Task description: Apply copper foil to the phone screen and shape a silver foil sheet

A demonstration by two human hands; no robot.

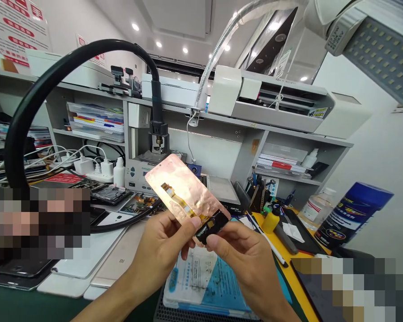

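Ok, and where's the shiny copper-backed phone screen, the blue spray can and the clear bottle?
Copper-backed phone screen [192,191]: head view, on its bare copper back.
Blue spray can [352,216]: head view, on its printed side.
Clear bottle [315,208]: head view, on its labelled side.

The left forearm [119,288] slants in from near left, the right forearm [275,297] from near right; left hand [166,237] and right hand [243,252] pinch close together, thumbs uppermost, fingers probably curled beneath, partly hidden.
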